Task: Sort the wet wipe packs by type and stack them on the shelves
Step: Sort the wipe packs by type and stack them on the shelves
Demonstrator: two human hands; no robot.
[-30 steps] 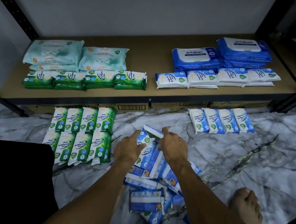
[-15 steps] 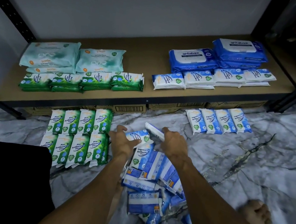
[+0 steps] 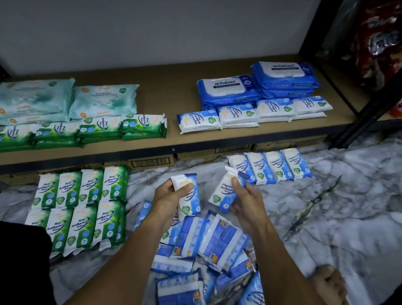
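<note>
Blue-and-white plastic wipe packs (image 3: 204, 258) lie in a loose heap on the grey marbled floor (image 3: 370, 205), nearest the viewer and between the two forearms; a bare foot (image 3: 331, 286) rests on the floor to the right of the heap; just above the heap the left hand (image 3: 167, 199) grips one small blue-and-white pack (image 3: 190, 198), fingers curled round its upper end, while the right hand (image 3: 248, 204) holds a second blue-and-white pack (image 3: 225, 193) between thumb and curled fingers, the two packs apart from each other and both roughly upright; left of the hands, green-and-white pine wipe packs (image 3: 81, 202) sit in a tidy block of two rows on the floor; farther off to the right, a row of four blue-and-white packs (image 3: 271, 167) lies side by side just before the shelf; brown cardboard boxes (image 3: 151, 161) show beneath the shelf's front edge; the wooden shelf board (image 3: 167, 89) carries green shelf packs (image 3: 77, 130) at its front left with large pale teal packs (image 3: 63, 99) behind them, and on its right small white-and-blue shelf packs (image 3: 251, 112) lie in front of stacked large dark-blue packs (image 3: 257, 87); red glossy bags (image 3: 386, 42) fill the neighbouring shelf at far right.
</note>
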